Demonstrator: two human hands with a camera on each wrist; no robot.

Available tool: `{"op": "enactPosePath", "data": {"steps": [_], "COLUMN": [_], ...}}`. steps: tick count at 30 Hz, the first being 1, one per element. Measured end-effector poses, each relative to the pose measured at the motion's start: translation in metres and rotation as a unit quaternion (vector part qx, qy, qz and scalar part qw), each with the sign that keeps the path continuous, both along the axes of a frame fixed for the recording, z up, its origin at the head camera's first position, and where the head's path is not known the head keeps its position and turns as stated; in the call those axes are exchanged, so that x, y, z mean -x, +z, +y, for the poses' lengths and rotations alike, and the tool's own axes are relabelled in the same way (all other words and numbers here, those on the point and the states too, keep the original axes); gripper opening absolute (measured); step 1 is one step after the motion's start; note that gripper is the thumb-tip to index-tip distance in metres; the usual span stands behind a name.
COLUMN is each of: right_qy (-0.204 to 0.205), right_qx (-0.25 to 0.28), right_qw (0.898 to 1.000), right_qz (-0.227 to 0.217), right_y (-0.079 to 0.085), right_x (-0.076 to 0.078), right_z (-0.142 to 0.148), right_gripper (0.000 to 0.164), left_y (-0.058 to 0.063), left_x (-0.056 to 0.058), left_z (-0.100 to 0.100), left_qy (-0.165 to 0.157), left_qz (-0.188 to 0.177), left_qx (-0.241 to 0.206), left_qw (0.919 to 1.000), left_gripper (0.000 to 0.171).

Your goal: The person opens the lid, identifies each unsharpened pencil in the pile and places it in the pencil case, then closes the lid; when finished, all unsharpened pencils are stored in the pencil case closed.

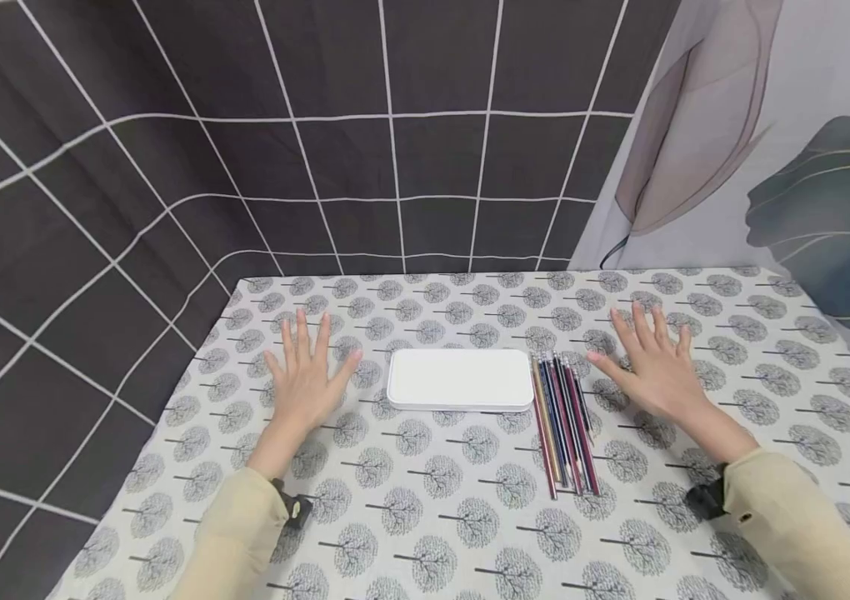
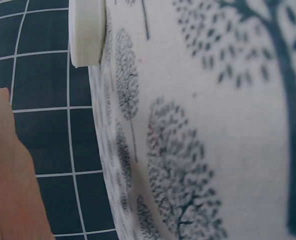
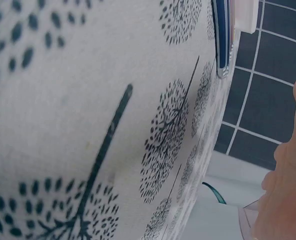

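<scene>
A white case with rounded corners lies in the middle of the table, its lid on top. Right beside its right end is a loose bunch of pencils in dark blue, maroon and gold, laid roughly side by side. My left hand is spread palm down to the left of the case, holding nothing. On the other side, my right hand has its fingers spread too, to the right of the pencils and apart from them. The left wrist view catches the case's end; the right wrist view, the pencil ends.
A white tablecloth printed with grey trees covers the table. Behind and to the left hangs a dark curtain with a white grid. A pale leaf-patterned curtain hangs at the right, a thin dark cable by its foot.
</scene>
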State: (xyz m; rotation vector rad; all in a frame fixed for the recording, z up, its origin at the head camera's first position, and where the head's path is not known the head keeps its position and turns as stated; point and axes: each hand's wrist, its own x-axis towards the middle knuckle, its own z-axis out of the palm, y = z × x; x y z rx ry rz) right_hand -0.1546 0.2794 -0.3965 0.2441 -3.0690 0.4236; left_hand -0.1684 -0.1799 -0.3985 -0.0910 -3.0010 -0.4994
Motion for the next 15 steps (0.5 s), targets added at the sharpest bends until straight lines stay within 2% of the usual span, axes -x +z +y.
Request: {"op": "enactPosePath", "data": {"steps": [4, 7, 10, 12, 15], "right_qy": [0.004, 0.012, 0.022, 0.037, 0.07], "right_qx": [0.001, 0.003, 0.019, 0.044, 0.08], "right_qw": [1.0, 1.0, 0.999, 0.998, 0.994], "right_qz": [-0.013, -0.022, -0.018, -0.007, 0.026], "right_y": [0.0, 0.002, 0.005, 0.007, 0.008], "right_x": [-0.004, -0.005, -0.005, -0.005, -0.005], "right_z": [0.001, 0.0, -0.002, -0.007, -0.019], "right_gripper": [0.076, 0.075, 0.074, 0.074, 0.068], "left_y": [0.001, 0.003, 0.002, 0.001, -0.002], "left_x": [-0.003, -0.006, -0.006, -0.004, 0.004], "left_z": [0.001, 0.003, 0.008, 0.012, 0.019], "left_qy": [-0.023, -0.071, -0.14, -0.183, -0.224], "left_qz": [-0.024, -0.049, -0.077, -0.093, -0.114], "left_qx": [0.001, -0.017, -0.06, -0.09, -0.107], "left_qw": [0.9995, 0.9961, 0.9854, 0.9745, 0.9619], "left_gripper": [0.08, 0.079, 0.082, 0.088, 0.096]}}
